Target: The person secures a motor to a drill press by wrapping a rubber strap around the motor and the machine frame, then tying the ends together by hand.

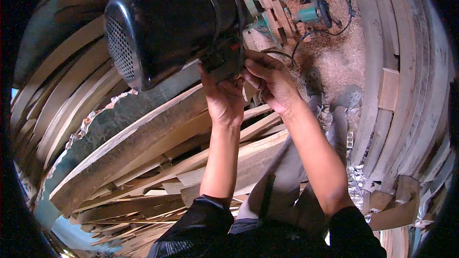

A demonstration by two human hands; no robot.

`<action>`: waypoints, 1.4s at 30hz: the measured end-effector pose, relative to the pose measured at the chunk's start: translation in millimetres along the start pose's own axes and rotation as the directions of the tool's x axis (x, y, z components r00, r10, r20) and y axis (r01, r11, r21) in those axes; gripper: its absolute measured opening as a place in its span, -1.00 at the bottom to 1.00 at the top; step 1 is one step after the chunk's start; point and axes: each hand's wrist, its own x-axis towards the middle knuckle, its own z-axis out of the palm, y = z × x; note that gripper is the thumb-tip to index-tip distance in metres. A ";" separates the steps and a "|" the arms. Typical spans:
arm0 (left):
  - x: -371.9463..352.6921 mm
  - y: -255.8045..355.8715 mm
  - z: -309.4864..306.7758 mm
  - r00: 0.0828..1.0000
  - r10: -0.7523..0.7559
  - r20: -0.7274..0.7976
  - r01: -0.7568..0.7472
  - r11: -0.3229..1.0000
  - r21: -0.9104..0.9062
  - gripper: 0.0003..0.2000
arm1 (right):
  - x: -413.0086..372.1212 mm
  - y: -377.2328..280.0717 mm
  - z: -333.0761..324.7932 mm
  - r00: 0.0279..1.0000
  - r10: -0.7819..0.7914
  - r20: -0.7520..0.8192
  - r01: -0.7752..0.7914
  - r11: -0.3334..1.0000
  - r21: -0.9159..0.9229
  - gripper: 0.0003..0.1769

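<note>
A large black cylindrical machine (177,28) with a perforated end cap fills the upper left, and black straps or cables run round it. Beneath its right end, my left hand (224,96) has its fingers bent up against the dark underside. Close beside it, my right hand (272,79) has thumb and fingers pinched together near a dark cable hanging from the machine. What the right fingers hold is too small to name. The left fingertips are partly hidden by the machine's shadow.
Green power tool (308,13) and wooden pieces (273,16) lie on the sawdust-covered floor (334,52), with a black cable alongside. Long boards (138,138) are piled below and left. More stacked boards (409,57) line the right. My legs and feet are below the hands.
</note>
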 end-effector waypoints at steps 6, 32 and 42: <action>1.3 -0.8 -3.5 0.999 -0.032 -0.028 0.032 0.999 0.006 -0.41 | -4.2 -3.2 6.5 0.999 0.040 -0.020 -0.041 0.999 -0.008 -0.66; -19.0 15.4 -11.7 0.706 0.645 0.291 -0.586 0.303 0.751 -0.72 | -13.8 19.0 23.5 0.991 -0.003 -0.135 0.015 0.996 0.083 -0.69; -26.6 35.6 -6.8 0.790 0.535 0.299 -0.559 0.430 0.709 -0.61 | -17.3 18.0 30.9 0.987 -0.123 -0.107 0.124 0.992 -0.003 -0.71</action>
